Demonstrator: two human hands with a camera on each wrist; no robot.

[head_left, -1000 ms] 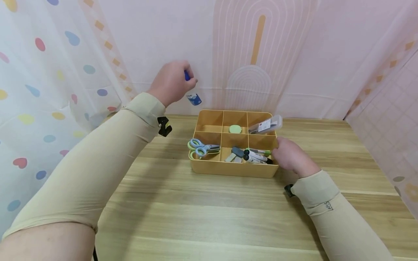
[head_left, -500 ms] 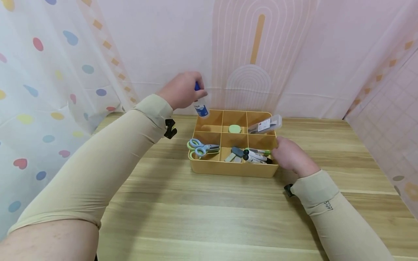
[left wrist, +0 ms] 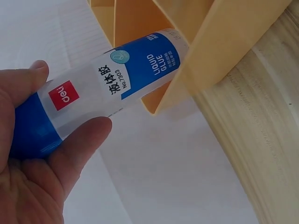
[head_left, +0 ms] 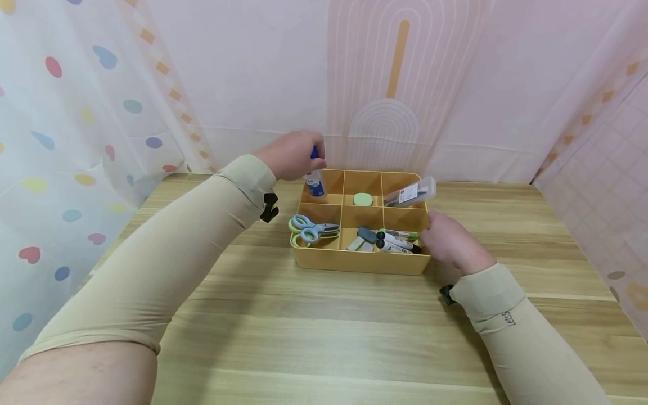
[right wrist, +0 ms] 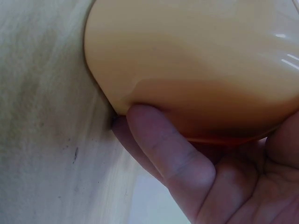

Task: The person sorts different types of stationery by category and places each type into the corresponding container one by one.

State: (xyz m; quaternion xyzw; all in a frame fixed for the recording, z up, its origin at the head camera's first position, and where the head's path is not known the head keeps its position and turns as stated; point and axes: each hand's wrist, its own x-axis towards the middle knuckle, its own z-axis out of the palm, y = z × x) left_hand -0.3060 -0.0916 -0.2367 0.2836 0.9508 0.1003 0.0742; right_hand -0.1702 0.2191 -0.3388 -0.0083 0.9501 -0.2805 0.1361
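My left hand [head_left: 296, 154] grips a bottle of liquid glue [head_left: 315, 184] by its blue cap end. The bottle is clear with a blue label. In the left wrist view the glue bottle [left wrist: 84, 88] tilts, its far end inside a compartment of the yellow organizer box [left wrist: 233, 42]. From the head view this is the back left compartment. My right hand [head_left: 452, 241] holds the right side of the organizer box [head_left: 361, 262]. The right wrist view shows its fingers [right wrist: 163, 144] against the outer wall; the thumb's hold is partly hidden.
In the box lie blue and green scissors [head_left: 311, 229], erasers [head_left: 365, 236], markers [head_left: 397, 243], a round green item [head_left: 362, 199] and a clear plastic case [head_left: 412, 192] leaning over the rim. A wooden table [head_left: 314, 332] is below, with a patterned curtain [head_left: 253, 67] behind.
My left hand has moved right and down with the glue bottle, from above the table's back left into the back left compartment. The right hand stays at the box's side.
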